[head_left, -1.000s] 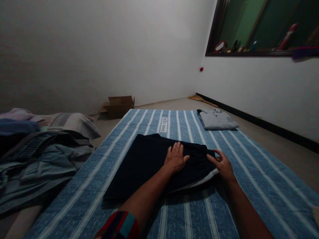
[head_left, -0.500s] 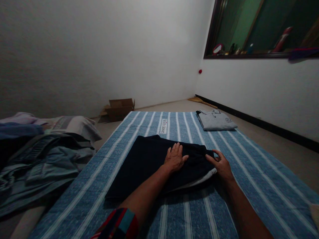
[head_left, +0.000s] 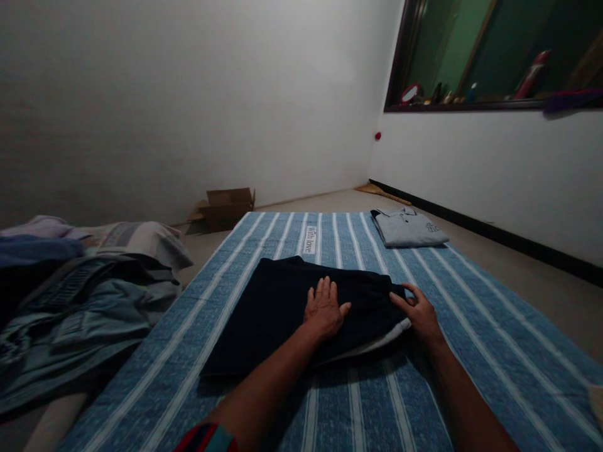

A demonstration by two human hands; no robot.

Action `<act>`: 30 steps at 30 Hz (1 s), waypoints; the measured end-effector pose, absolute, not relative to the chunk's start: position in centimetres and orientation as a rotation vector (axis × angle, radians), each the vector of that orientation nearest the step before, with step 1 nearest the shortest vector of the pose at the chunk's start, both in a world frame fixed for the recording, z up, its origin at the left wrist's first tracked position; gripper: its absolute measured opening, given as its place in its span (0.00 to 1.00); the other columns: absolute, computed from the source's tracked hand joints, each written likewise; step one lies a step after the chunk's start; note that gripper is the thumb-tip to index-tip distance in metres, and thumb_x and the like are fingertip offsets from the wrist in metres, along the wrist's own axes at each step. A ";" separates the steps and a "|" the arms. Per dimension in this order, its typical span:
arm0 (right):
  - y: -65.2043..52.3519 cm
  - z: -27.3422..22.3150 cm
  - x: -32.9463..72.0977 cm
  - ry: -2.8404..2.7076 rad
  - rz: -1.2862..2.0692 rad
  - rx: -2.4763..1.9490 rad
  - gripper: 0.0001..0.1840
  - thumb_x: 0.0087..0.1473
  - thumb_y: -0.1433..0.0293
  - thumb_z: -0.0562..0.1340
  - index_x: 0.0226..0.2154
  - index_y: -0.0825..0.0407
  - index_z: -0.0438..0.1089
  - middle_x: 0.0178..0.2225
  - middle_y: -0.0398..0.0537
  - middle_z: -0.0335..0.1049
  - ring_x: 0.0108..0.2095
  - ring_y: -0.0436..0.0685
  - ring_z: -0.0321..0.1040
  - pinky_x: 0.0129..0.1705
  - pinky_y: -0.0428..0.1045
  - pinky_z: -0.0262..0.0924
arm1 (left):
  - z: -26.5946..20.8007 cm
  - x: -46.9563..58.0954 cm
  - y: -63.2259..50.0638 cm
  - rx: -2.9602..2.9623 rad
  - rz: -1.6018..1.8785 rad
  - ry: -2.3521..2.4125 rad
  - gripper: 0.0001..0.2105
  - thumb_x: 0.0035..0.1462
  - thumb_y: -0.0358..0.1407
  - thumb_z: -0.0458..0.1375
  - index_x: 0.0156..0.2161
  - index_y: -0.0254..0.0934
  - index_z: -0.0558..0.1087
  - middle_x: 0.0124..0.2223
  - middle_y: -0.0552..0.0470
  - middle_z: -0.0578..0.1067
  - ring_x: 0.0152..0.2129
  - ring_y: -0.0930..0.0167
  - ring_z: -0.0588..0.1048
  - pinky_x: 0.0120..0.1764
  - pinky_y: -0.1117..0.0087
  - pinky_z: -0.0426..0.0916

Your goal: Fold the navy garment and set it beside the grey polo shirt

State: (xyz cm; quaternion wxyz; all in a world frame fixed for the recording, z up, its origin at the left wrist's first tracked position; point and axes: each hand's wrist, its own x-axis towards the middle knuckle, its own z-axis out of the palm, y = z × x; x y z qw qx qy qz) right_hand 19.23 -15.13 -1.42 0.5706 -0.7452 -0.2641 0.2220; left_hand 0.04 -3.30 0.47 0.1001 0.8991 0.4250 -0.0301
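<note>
Rests left hand (head_left: 325, 307) flat, fingers straight, atop the folded dark garment (head_left: 264, 314), midway between the left and right edges of the striped surface (head_left: 499, 326). Stretches lengthwise leftward from right hand (head_left: 423, 317), with fingers narrowly bent at its right end, grip unclear.

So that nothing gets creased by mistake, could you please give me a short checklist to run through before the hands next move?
1. Left hand flat on the dark navy folded cloth garment: ok, palm down, fingers forward.
2. Right hand at the garment's right end: ok, thumb and fingers at its edge.
3. Right hand's grip firm: cannot tell.
4. Garment's layers flush: not ok, a pale strip shows along the near right edge.
5. Folded grey collared fabric shirt apart from the garment: ok, farther off to the right on the blue-and-white striped cloth.
6. Underside of the garment smooth: cannot tell, hidden.
</note>
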 end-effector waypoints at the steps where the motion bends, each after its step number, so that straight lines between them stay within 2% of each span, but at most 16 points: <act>1: -15.1 -1.4 19.2 -0.616 0.523 -1.745 0.41 0.33 0.51 0.68 0.49 0.53 0.67 0.28 0.47 0.71 0.32 0.61 0.70 0.35 0.53 0.63 | 0.3 0.0 -3.2 2.658 -0.093 1.251 0.34 0.61 0.51 0.36 0.64 0.27 0.47 0.67 0.41 0.40 0.64 0.61 0.37 0.62 0.53 0.39; 30: -15.0 -2.2 19.7 -0.587 0.585 -1.716 0.42 0.34 0.52 0.70 0.51 0.53 0.64 0.28 0.45 0.72 0.31 0.61 0.72 0.34 0.51 0.64 | -0.3 0.0 -3.2 2.661 -0.075 1.231 0.35 0.61 0.52 0.35 0.65 0.27 0.45 0.67 0.40 0.39 0.64 0.61 0.36 0.61 0.51 0.38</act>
